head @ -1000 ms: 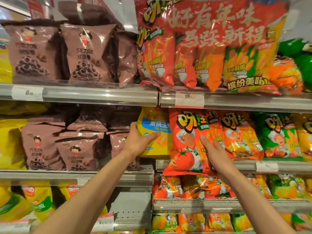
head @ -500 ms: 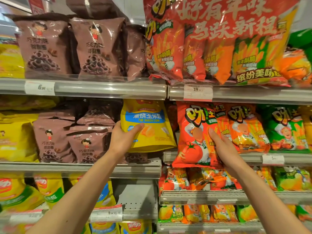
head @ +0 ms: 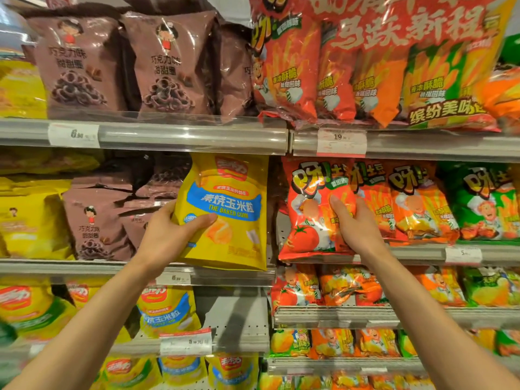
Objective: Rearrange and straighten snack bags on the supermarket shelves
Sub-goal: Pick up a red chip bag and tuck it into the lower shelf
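Fingers [head: 206,219] of left hand [head: 166,237] pinching baked corn bag [head: 225,212], right hand [head: 356,226] gripping tomato chip bag [head: 312,209]; could slide off shelf lip [head: 416,253] if released.

Lighting is bright and even. Glare streaks the glossy brown bags [head: 168,63] above the left hand [head: 168,237]. Motion blur softens bags [head: 33,308] below it. Shelf edges [head: 168,135] bow toward the frame borders.
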`<state>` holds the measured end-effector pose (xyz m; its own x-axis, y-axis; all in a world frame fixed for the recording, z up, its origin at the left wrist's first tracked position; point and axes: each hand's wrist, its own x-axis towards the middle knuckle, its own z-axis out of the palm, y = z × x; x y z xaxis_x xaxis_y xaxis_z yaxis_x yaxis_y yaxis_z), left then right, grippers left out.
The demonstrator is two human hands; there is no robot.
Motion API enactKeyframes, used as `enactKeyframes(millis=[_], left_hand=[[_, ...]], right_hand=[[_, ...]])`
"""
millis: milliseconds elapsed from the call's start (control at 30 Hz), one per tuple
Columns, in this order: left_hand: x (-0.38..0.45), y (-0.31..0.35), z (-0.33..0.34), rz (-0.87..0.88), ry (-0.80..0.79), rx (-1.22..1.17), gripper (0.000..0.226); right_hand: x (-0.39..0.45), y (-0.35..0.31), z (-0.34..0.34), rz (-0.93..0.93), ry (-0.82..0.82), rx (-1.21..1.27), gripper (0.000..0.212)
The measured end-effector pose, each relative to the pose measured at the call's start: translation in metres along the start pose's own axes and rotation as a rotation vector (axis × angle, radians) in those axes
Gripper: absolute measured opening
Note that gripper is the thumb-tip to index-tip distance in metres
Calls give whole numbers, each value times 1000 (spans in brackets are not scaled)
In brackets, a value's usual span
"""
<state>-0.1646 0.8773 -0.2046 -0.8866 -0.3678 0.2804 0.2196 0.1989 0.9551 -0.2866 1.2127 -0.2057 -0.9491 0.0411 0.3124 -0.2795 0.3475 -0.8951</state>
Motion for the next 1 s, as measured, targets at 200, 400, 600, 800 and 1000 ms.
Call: enactKeyframes(millis=[200,400,600,800,1000], left_hand=[[-5,3,-14,36,39,30,51],[-9,2,-5,51,56,37,55],[-5,-5,-4,48,34,30,55],[-6,-5,0,57,9,-1,50],[-13,-7,0,82,-6,-20,45]], right_hand=[[24,-13,33,-24,42,-38,77],[24,-3,62,-27,0,-149,85],[10,-1,56,-400,98,-470,69],[12,12,51,-435,-47,-905,69],[6,7,44,-401,-118,-758,70]])
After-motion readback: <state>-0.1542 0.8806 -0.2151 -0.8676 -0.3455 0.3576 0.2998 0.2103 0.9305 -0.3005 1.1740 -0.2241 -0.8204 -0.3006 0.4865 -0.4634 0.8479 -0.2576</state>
